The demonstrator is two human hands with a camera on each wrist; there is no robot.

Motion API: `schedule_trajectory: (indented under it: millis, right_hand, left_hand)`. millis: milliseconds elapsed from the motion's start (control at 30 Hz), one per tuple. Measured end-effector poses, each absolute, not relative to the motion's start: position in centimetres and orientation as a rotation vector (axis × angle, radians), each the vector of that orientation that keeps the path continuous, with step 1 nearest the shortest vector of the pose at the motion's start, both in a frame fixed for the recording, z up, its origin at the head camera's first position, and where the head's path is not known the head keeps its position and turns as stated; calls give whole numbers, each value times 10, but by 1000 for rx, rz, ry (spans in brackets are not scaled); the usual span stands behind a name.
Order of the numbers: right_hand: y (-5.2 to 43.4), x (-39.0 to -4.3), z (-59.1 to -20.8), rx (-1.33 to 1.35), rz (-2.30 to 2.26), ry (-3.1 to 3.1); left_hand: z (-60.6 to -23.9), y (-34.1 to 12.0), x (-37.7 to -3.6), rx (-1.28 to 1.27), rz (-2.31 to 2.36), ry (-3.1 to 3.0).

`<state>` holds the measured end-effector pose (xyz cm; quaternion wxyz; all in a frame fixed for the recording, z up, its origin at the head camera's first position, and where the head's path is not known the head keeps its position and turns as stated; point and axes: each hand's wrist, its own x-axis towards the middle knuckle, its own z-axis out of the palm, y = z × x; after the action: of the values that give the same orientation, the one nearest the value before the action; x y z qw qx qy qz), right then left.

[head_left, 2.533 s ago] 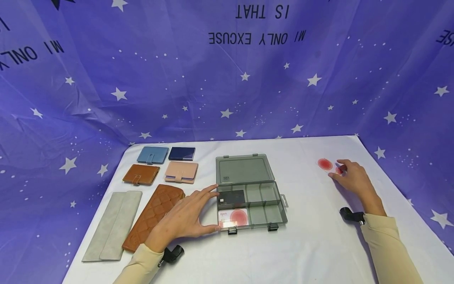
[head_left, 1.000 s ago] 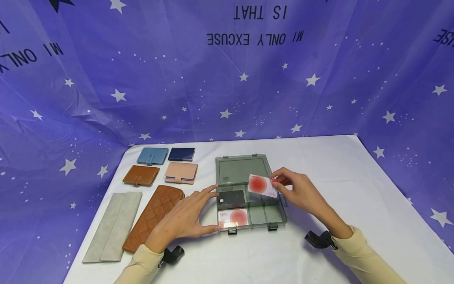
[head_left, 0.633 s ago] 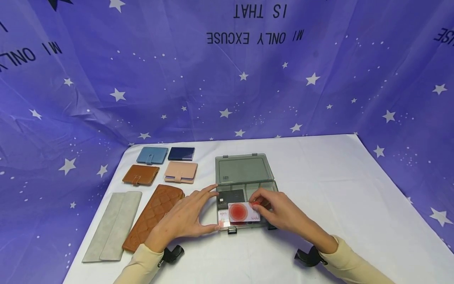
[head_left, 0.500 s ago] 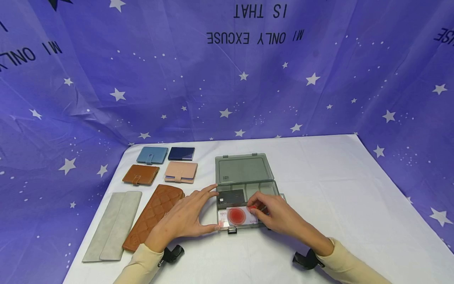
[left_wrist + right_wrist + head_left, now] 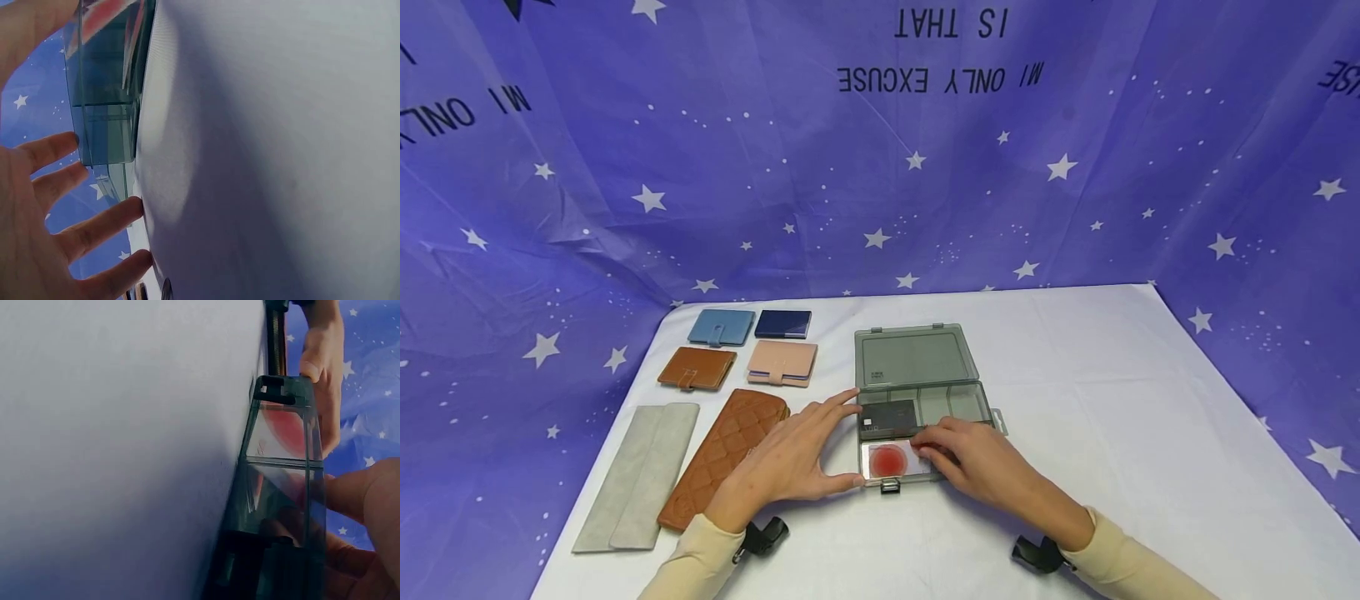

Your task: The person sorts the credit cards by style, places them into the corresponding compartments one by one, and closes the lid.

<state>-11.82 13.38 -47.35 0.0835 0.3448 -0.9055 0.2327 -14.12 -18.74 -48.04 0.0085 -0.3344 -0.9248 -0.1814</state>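
Observation:
A clear grey divided plastic box (image 5: 955,407) lies with its lid (image 5: 917,357) folded back. My right hand (image 5: 981,458) pinches the right end of a white card with a red circle (image 5: 887,461), low in the front left compartment. The card covers most of another red-and-white card there. Behind it lies a black card (image 5: 889,418) in the back row. My left hand (image 5: 786,458) has its fingers spread, with fingertips and thumb resting against the box's left side; the left wrist view shows fingers (image 5: 103,228) straight beside the box wall.
Left of the box lie a brown quilted wallet (image 5: 722,458) and a long grey wallet (image 5: 636,477). Farther back are a small brown wallet (image 5: 697,367), a pink one (image 5: 782,362), a blue one (image 5: 722,327) and a navy card holder (image 5: 783,323). A starry purple cloth (image 5: 880,192) hangs behind.
My right hand picked up the red-circle card at the far right, carried it left over the box and lowered it into the front left compartment. The left hand stayed at the box.

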Motion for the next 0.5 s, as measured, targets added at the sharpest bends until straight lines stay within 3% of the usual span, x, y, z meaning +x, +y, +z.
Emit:
schedule_trajectory:
  millis: [500]
  right_hand:
    - [122, -106, -471, 1072, 350, -2754]
  left_hand:
    - [-466, -187, -141, -1087, -670, -2983]
